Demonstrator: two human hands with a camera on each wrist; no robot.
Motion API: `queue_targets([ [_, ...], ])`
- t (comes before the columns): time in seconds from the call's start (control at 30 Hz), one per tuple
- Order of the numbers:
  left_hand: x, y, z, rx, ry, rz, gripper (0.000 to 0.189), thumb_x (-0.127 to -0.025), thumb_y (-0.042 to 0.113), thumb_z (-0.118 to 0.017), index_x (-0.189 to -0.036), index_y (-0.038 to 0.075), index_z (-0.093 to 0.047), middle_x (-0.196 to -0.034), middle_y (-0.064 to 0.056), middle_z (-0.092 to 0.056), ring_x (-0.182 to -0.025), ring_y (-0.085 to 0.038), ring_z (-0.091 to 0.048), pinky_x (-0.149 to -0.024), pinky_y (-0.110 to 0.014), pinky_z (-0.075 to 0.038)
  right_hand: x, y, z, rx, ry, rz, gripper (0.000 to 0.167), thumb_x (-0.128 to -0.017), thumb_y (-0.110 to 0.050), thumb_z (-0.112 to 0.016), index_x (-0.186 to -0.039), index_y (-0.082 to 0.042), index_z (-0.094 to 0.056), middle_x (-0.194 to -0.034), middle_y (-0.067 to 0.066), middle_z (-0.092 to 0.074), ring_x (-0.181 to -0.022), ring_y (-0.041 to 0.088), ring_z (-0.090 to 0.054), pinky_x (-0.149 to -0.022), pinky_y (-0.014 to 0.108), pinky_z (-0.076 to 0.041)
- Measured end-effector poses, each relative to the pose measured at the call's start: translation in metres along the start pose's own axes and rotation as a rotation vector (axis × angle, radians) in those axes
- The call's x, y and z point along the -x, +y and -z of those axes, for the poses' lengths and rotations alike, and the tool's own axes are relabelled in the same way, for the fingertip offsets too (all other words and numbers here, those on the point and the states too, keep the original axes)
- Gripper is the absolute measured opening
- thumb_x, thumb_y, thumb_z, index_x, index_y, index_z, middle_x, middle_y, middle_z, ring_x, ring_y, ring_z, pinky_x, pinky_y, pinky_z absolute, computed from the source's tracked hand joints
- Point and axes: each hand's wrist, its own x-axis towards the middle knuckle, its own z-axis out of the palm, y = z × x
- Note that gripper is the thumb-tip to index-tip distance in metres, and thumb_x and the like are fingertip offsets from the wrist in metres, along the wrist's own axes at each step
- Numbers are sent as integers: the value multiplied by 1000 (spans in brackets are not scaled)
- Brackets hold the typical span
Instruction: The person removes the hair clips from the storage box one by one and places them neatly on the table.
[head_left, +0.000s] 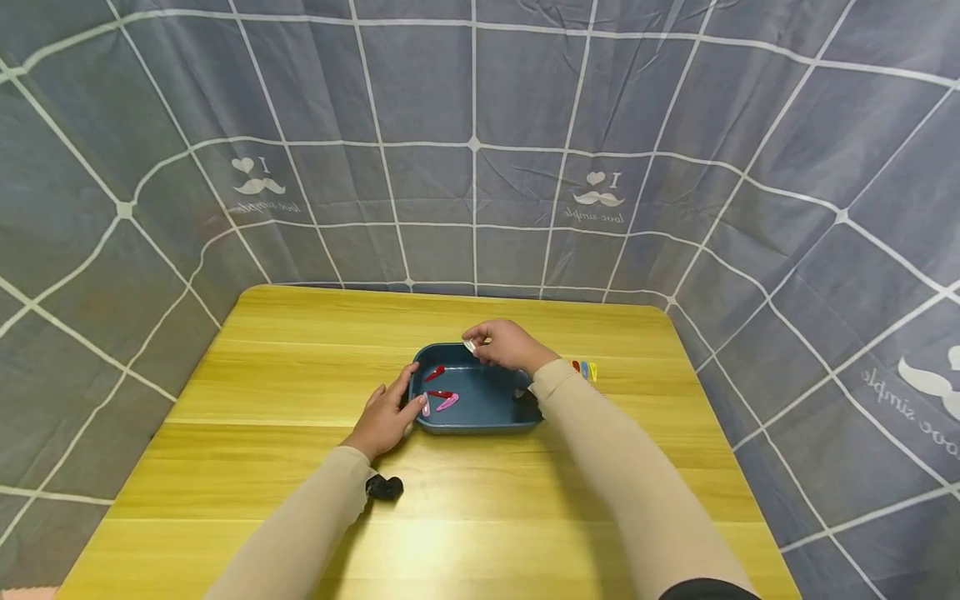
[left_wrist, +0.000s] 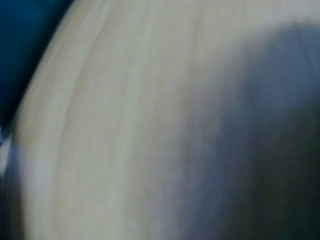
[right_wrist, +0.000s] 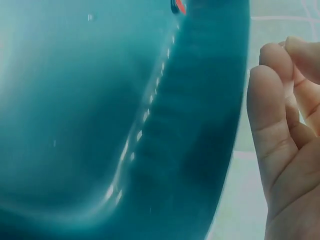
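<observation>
A dark blue tray [head_left: 487,400] sits on the wooden table with several snap hair clips in its left half. Among them are a red clip [head_left: 435,373] near the far left corner, another red clip [head_left: 440,394], a pink clip [head_left: 447,402] and a pale pink clip [head_left: 427,405]. My left hand [head_left: 384,417] rests against the tray's left rim, fairly straight fingers at the edge and thumb by the pale pink clip. Over the far rim, my right hand [head_left: 508,345] pinches a white hair clip [head_left: 469,345] between thumb and fingertips; the right wrist view shows these fingertips together.
To the right of the tray, partly behind my right forearm, red, blue and yellow clips [head_left: 585,370] lie in a row on the table [head_left: 300,400]. A grey curtain [head_left: 420,183] with white lines surrounds the far side and both sides. The left wrist view is blurred.
</observation>
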Motion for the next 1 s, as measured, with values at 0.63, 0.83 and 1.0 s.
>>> queue_targets([
  [0.63, 0, 1, 1, -9, 6, -7, 69, -111, 49, -46, -170, 25, -19, -167, -20, -38, -151, -43, -43, -133, -61, -5, 46, 50, 56, -80, 165, -99, 41, -104, -8, -61, -145, -10, -63, -117, 12, -66, -101, 35, -71, -90, 48, -61],
  [0.83, -1, 0, 0, -5, -6, 7, 69, -111, 50, -47, -170, 28, -18, -168, -18, -38, -152, -41, -43, -134, -58, -3, 64, 74, 72, -21, 225, -151, 41, -106, -13, -63, -146, -9, -62, -123, 14, -67, -114, 33, -65, -88, 42, -56],
  [1.0, -2, -1, -2, -1, 4, 9, 69, -111, 50, -48, -170, 29, -18, -166, -17, -41, -151, -41, -45, -134, -58, -4, 82, 99, 84, -47, 263, -221, 44, -107, -14, -61, -150, -9, -58, -129, 17, -64, -122, 35, -61, -90, 41, -55],
])
